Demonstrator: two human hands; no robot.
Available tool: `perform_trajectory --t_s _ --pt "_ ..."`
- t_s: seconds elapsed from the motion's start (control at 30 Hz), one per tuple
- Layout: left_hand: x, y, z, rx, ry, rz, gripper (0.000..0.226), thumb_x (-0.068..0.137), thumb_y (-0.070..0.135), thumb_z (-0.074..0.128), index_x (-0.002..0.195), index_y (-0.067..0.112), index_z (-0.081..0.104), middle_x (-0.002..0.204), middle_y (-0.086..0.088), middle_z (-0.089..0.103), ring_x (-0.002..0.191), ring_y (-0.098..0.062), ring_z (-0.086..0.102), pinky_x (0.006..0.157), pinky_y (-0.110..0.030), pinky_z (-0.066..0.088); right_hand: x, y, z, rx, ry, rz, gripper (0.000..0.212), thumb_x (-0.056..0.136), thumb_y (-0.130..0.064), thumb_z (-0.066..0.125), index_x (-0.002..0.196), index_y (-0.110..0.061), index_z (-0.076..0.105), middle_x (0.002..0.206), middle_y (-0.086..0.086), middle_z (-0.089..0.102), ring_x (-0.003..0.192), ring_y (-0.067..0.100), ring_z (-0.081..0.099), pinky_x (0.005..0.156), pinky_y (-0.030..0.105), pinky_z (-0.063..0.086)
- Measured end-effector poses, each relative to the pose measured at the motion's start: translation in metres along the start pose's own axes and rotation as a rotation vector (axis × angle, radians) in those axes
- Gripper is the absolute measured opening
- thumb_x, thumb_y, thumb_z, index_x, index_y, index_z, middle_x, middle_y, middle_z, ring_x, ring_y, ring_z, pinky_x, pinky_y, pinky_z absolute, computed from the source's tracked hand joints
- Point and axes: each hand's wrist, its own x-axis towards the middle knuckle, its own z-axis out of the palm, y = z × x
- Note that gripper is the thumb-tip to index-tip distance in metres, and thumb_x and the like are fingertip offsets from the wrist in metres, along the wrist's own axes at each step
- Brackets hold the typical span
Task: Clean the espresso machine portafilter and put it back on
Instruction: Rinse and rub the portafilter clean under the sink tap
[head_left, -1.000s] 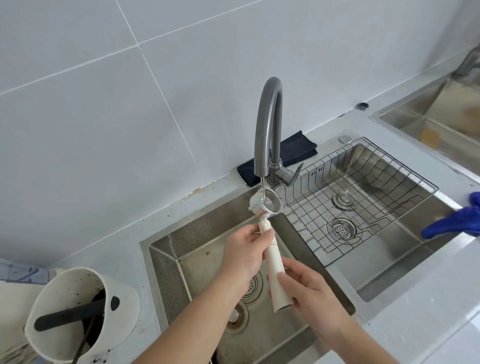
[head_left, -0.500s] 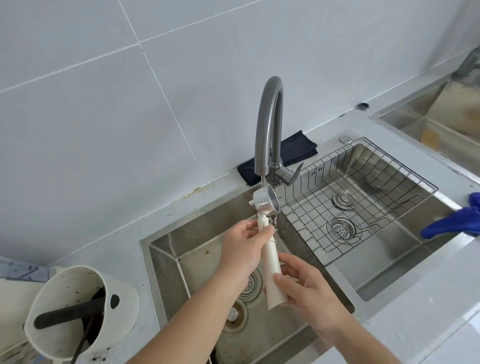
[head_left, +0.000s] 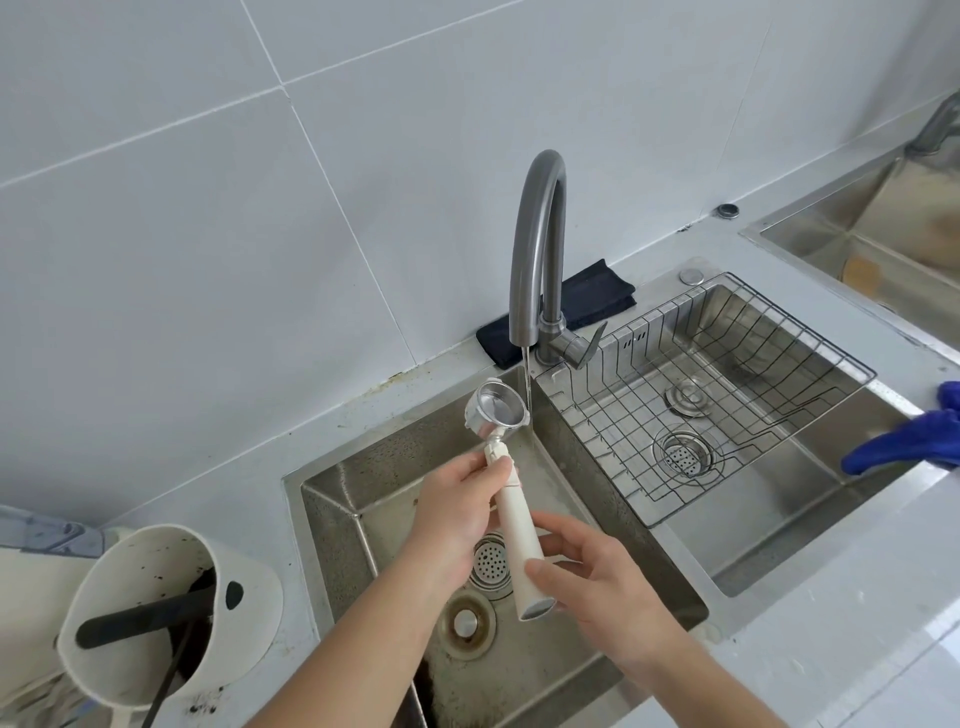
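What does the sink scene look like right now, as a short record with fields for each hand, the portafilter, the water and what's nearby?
left hand: grip on the upper part of the portafilter handle
right hand: grip on the lower end of the handle
portafilter: held over the left sink basin, basket open side up, just left of the stream
faucet: running, thin stream falling past the basket rim
wire rack: in the right basin
knock box: on the counter at left, dark grounds inside
blue glove: on the right edge of the sink

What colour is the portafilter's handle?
Cream white, on the portafilter handle; the head view shows it best.
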Motion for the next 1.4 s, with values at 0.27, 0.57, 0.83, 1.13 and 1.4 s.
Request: perform_trajectory --t_s 0.27,0.57,0.83,1.13,1.4 --pt "-0.002 0.007 -0.006 0.050 0.086 0.038 0.024 0.078 0.014 0.078 0.099 0.009 0.067 0.085 -0.008 0.073 0.068 -0.013 0.068 0.056 -0.026 0.054 0.000 -0.004 0.013 0.195 -0.122 0.066 0.045 0.080 -0.013 0.065 0.124 -0.014 0.063 0.101 0.025 0.073 0.084 0.027 0.070 0.078 0.044 0.060" --pt "-0.003 0.004 -0.003 0.129 0.152 0.111 0.041 0.067 0.016 0.086 0.099 0.011 0.062 0.089 -0.008 0.073 0.071 -0.015 0.069 0.063 -0.026 0.048 -0.003 -0.003 0.022 0.355 -0.216 0.168 0.047 0.078 -0.010 0.061 0.125 -0.010 0.064 0.101 0.023 0.062 0.087 0.034 0.063 0.078 0.044 0.058" --pt "-0.001 0.006 0.006 0.172 0.131 0.111 0.041 0.065 0.023 0.087 0.096 0.016 0.063 0.089 -0.003 0.070 0.069 -0.010 0.065 0.062 -0.024 0.046 -0.003 -0.005 0.014 0.441 -0.247 0.146 0.045 0.080 -0.010 0.059 0.124 -0.006 0.064 0.100 0.022 0.064 0.081 0.028 0.067 0.070 0.040 0.060" --pt "0.009 0.014 0.018 0.161 0.086 0.126 0.039 0.066 0.022 0.087 0.098 0.018 0.064 0.092 -0.005 0.073 0.077 -0.015 0.071 0.067 -0.028 0.054 0.007 -0.011 0.002 0.493 -0.235 0.105 0.044 0.078 -0.008 0.056 0.121 -0.003 0.065 0.090 0.018 0.070 0.078 0.024 0.068 0.069 0.040 0.060" --pt "0.016 0.020 0.024 0.131 0.056 0.179 0.033 0.069 0.021 0.085 0.096 0.019 0.066 0.092 -0.005 0.074 0.084 -0.018 0.072 0.077 -0.035 0.057 0.018 -0.010 -0.008 0.368 -0.191 0.049 0.050 0.080 -0.010 0.058 0.130 -0.010 0.061 0.097 0.016 0.065 0.081 0.022 0.066 0.071 0.036 0.057"
